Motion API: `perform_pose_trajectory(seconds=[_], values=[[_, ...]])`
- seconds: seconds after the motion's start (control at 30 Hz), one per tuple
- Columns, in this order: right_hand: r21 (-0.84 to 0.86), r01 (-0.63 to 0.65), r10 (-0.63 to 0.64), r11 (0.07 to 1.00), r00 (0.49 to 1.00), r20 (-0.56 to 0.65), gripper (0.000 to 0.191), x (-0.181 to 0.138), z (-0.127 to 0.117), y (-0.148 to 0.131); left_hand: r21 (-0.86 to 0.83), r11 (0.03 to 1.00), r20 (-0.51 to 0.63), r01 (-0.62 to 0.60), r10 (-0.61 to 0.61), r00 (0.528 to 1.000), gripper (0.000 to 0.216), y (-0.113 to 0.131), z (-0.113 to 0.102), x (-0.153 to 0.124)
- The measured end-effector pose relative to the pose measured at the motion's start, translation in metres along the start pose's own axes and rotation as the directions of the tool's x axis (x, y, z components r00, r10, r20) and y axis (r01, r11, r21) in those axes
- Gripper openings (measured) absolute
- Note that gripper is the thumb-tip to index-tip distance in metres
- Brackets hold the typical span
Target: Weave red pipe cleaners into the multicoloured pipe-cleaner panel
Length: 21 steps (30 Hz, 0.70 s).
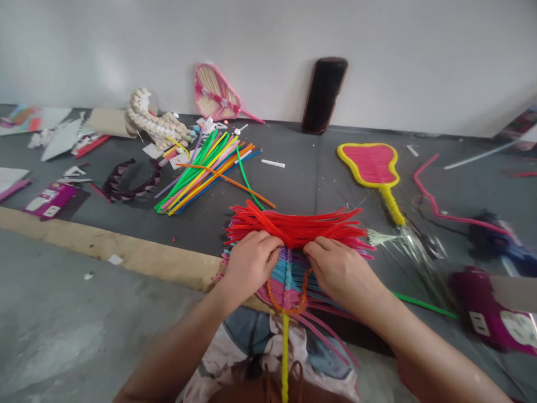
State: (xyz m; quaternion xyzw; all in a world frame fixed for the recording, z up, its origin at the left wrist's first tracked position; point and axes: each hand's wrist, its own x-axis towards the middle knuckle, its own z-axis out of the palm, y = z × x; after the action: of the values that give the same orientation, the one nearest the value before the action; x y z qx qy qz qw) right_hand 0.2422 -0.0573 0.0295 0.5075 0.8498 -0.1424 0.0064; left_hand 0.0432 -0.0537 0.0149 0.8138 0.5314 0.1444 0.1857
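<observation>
A fan-shaped piece made of many pipe cleaners lies at the table's near edge, with red pipe cleaners (293, 226) across its top. Below them are blue and pink rows, an orange twisted loop (303, 291) and a yellow wrapped handle (285, 352) pointing toward my body. My left hand (254, 257) has its fingers closed on the red pipe cleaners left of the middle. On the other side, my right hand (338, 266) pinches red ones just right of the centre spine (288, 268). My fingertips are partly hidden.
Loose coloured pipe cleaners (210, 173) lie in a pile at the back left, near a dark headband (132, 180). A phone (324, 95) and a pink fan (216, 92) lean on the wall. A yellow-edged fan (371, 163) and purple package (495, 310) are at right.
</observation>
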Motion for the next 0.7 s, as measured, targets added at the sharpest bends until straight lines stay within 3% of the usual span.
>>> perform_pose_trajectory(seconds=[0.7], values=[[-0.044, -0.004, 0.004, 0.999, 1.0, -0.004, 0.022, 0.0026, 0.003, -0.0012, 0.138, 0.988, 0.084, 0.064, -0.076, 0.994, 0.012, 0.0093, 0.0023, 0.0074]])
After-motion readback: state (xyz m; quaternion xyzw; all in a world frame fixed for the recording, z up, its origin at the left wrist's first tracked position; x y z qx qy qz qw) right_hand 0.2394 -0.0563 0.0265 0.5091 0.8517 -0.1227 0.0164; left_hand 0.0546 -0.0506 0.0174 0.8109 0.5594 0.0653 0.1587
